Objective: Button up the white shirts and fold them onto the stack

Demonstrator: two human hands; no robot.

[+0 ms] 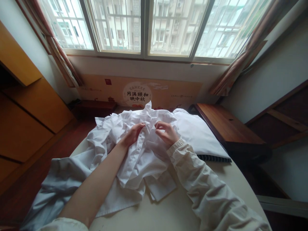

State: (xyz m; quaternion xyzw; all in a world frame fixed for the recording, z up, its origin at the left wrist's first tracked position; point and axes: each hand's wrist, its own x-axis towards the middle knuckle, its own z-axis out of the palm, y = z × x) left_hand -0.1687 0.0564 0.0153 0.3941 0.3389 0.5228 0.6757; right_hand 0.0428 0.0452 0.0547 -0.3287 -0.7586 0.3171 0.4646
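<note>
A rumpled white shirt (146,160) lies across the table, its button placket running toward me. My left hand (136,132) is closed on the upper part of the placket, thumb on top. Just to the right, my right hand (166,132) has its thumb and index finger pinched together at the shirt's fabric near the collar; the exact spot between the fingertips is too small to make out. One collar point stands up beyond both hands. A sleeve and the body of the shirt spread left, over the table's edge.
A folded white garment (197,133) lies on the right of the round cream table (173,211), over a dark striped item (214,158). Behind stands a long printed box (96,86) below the window. A wooden cabinet (226,123) is at right, yellow-brown cupboards (24,118) at left.
</note>
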